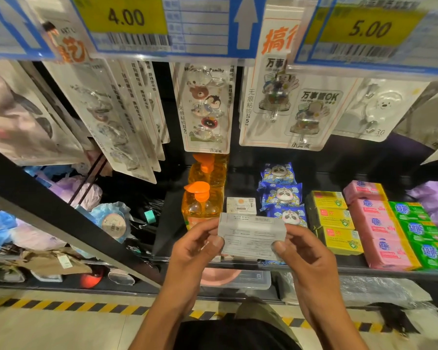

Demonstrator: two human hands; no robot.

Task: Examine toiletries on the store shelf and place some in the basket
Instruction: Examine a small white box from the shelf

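Observation:
A small white box (253, 236) with printed text and a barcode is held up in front of the shelf. My left hand (195, 246) pinches its left end with thumb and fingers. My right hand (306, 251) pinches its right end the same way. Behind it on the shelf (379, 270) stands another white box (241, 205), orange pump bottles (200, 200), blue panda-print packs (281, 195), yellow soap boxes (336, 218), pink soap bars (379, 228) and green soap bars (422, 231). No basket is in view.
Hook packs on cards (206, 107) hang above the shelf, under price tags reading 4.00 (125, 16) and 5.00 (368, 27). Bagged goods (111, 221) fill the left bay. A black shelf frame (61, 215) slants across the left. Striped floor tape (61, 305) runs below.

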